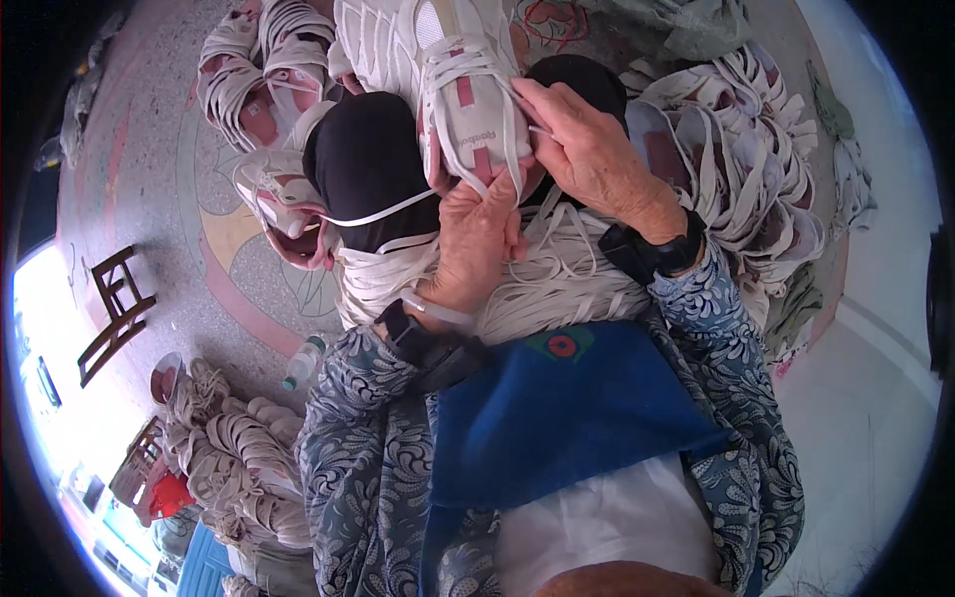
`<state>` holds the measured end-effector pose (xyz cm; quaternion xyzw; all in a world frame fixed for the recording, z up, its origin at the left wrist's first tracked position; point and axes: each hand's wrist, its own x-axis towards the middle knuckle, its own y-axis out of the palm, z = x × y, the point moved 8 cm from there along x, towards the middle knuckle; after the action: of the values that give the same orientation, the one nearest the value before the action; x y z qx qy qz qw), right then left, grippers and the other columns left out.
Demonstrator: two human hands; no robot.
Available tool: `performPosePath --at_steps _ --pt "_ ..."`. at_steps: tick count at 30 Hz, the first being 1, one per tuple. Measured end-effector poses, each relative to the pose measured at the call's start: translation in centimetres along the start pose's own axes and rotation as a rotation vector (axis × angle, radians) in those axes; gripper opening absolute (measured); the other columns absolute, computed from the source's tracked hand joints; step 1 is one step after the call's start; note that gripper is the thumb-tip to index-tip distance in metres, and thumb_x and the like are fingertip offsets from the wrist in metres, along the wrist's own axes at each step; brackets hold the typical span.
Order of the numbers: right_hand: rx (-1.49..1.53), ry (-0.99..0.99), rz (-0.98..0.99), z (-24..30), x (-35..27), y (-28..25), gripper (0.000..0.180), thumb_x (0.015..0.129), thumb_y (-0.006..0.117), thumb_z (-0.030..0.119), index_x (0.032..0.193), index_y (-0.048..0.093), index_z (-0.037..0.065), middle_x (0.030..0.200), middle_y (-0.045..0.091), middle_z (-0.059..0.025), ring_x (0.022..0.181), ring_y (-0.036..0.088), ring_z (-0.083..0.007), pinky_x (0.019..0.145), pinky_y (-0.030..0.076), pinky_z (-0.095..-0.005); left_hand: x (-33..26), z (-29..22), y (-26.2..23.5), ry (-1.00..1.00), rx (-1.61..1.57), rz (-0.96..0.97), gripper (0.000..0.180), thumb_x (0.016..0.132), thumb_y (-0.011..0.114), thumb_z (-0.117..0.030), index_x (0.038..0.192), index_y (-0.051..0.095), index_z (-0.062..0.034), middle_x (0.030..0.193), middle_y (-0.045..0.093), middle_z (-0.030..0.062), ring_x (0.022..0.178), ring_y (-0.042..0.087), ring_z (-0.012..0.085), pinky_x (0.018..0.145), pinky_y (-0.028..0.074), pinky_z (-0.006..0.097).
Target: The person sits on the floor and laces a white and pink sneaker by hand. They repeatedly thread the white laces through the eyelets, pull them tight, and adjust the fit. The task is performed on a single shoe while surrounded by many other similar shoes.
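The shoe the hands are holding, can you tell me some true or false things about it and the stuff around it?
1. Both hands are on the white shoe. True: the left hand grips it from below, the right hand from the side.
2. The shoe's laces are black. False: they are white.
3. A blue cloth lies on the lap. True.
4. A bunch of white laces lies under the hands. True.
5. The wooden stool is on the person's right. False: it stands on the left.

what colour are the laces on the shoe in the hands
White laces on the shoe, clearest in the head view.
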<state>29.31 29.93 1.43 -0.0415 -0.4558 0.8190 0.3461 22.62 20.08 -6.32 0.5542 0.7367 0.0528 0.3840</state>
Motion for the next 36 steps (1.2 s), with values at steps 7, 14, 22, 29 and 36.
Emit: performPosePath --at_steps 7,14,22,29,36 --pt "0.045 0.031 -0.010 0.8 -0.3 -0.9 0.038 0.085 0.061 0.008 0.121 0.051 0.002 0.092 0.059 -0.0148 0.076 0.064 -0.0308 0.062 0.053 -0.0369 -2.7 -2.9 -2.4 0.071 0.285 0.003 0.029 0.100 0.047 -0.022 0.121 0.050 -0.0029 0.064 0.048 -0.0025 0.044 0.039 0.0037 0.039 0.033 0.020" --pt "0.369 0.199 0.161 2.4 -1.4 -2.3 0.012 0.088 0.061 0.008 0.097 0.064 0.000 0.082 0.066 -0.0131 0.072 0.066 -0.0255 0.061 0.051 -0.0337 -5.3 -7.7 -5.5 0.178 0.610 -0.013 0.028 0.100 0.050 -0.022 0.121 0.054 -0.0046 0.064 0.045 -0.0067 0.046 0.033 0.0010 0.042 0.025 0.017" --pt "0.273 0.034 0.351 5.2 -1.2 -0.4 0.024 0.092 0.055 0.019 0.102 0.063 -0.002 0.094 0.068 -0.0157 0.086 0.066 -0.0276 0.079 0.051 -0.0354 -6.1 -8.7 -0.1 0.043 0.429 0.395 0.028 0.098 0.054 -0.026 0.099 0.064 0.0000 0.063 0.047 -0.0060 0.051 0.038 0.0019 0.046 0.028 0.019" --pt "1.650 1.044 0.122 5.1 -0.3 4.3 0.037 0.097 0.052 0.032 0.108 0.059 -0.002 0.079 0.062 -0.0053 0.069 0.059 -0.0126 0.075 0.049 -0.0293 -5.7 -7.3 4.5 0.046 0.370 0.665 0.040 0.096 0.054 -0.038 0.093 0.064 0.0003 0.065 0.053 0.0002 0.056 0.049 0.0068 0.050 0.037 0.021" --pt "1.068 0.724 0.098 -1.2 -0.2 0.5 0.025 0.095 0.054 0.024 0.098 0.062 0.001 0.054 0.034 0.0093 0.045 0.030 -0.0023 0.046 0.031 -0.0208 -4.9 -11.3 -9.0 0.441 -0.067 0.321 0.042 0.096 0.047 -0.036 0.079 0.063 -0.0012 0.113 0.057 0.0254 0.096 0.059 0.0316 0.082 0.048 0.041"
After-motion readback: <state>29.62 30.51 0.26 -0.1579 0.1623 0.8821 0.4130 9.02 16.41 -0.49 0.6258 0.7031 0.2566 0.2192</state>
